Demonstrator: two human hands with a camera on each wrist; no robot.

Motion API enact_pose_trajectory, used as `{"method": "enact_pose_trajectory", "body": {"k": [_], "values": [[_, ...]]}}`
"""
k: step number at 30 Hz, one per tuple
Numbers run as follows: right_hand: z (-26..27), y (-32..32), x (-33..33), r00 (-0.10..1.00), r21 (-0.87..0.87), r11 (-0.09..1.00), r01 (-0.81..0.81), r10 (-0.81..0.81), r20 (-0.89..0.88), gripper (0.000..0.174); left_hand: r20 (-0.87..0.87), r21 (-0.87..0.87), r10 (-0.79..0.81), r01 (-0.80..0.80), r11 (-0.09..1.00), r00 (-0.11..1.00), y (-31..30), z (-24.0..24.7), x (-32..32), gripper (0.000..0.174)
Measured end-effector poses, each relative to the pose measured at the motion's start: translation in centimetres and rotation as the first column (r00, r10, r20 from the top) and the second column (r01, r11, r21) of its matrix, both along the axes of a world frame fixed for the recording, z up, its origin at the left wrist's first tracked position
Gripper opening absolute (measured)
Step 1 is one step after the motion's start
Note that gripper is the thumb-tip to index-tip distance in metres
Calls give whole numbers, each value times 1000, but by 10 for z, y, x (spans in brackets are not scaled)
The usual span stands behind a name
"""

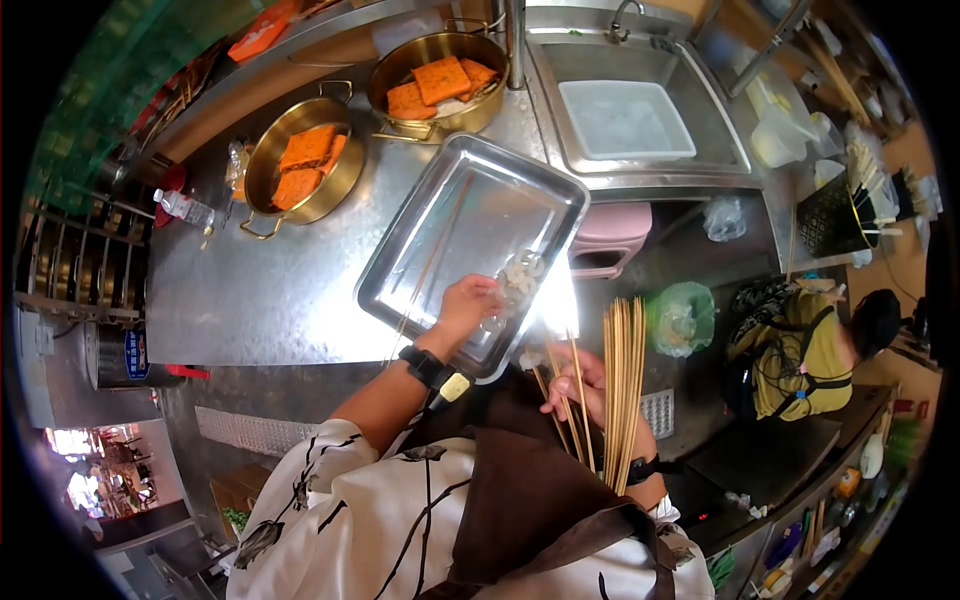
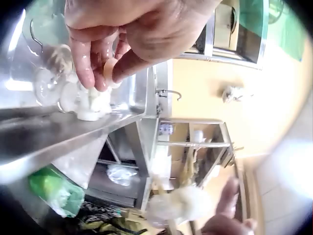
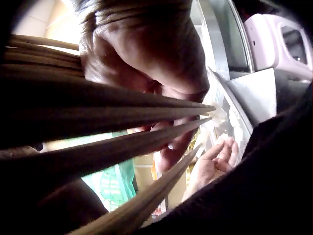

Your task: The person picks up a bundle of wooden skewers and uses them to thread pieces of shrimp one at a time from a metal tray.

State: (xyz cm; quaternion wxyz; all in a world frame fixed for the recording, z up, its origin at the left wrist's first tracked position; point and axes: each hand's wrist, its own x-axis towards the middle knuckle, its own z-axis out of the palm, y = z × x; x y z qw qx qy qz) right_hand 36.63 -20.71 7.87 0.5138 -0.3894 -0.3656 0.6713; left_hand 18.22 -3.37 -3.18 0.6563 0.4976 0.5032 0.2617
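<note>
Head view, steel counter. L hand (image 1: 468, 305) at 5 o'clock corner of steel tray (image 1: 470, 195), thumb and 2 fingers pinched on 1 wet piece from the cluster of pale pieces (image 1: 520, 272); same pinch seen close from L wrist cam (image 2: 110, 71), rest of cluster resting against the tray's rim. Kind of food not clear; whitish, glossy. R hand (image 1: 575, 385) low at 6 o'clock, near the apron, closed round a bundle of bamboo skewers (image 1: 622, 380), tips fanned toward the tray (R wrist cam (image 3: 98, 117)).

Step in hand, as judged: picking 1 piece. Best done w/ a light pinch so the slippery piece neither squashes nor drags neighbours along; lift clear of the rim; hold skewer tips angled away from L fingers, which sit just beside them.

Surroundings: 2 loose skewers (image 1: 438, 250) lying in the tray. 2 brass pans (image 1: 262, 140) at 10–12 o'clock, each w/ orange slabs (image 1: 308, 150). Sink (image 1: 640, 55) at 1 o'clock holding a white tub (image 1: 625, 120). Pink stool (image 1: 610, 238) and green bag (image 1: 682, 318) at 3 o'clock, below counter edge. Water bottle (image 1: 185, 207) at 9 o'clock. 2nd person (image 1: 800, 350) at 4 o'clock, well apart. Nothing between hands and tray but the rim.
</note>
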Motion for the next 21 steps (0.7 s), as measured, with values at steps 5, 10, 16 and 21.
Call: {"method": "enact_pose_trajectory", "body": {"k": [5, 10, 16, 21], "values": [[1, 6, -4, 999, -44, 998, -50, 50, 8, 46, 261, -289, 30, 48, 956, 965, -15, 80, 1, 29], [-4, 10, -8, 996, -90, 992, -85, 84, -14, 47, 297, -254, -15, 95, 963, 955, -22, 100, -1, 30], [-1, 10, -14, 998, -124, 990, -68, 69, -1, 47, 315, -218, -63, 137, 966, 947, -25, 108, -8, 29], [1, 10, -18, 997, -128, 989, -71, 74, 15, 47, 317, -194, -66, 133, 972, 946, -27, 112, -9, 28]]}}
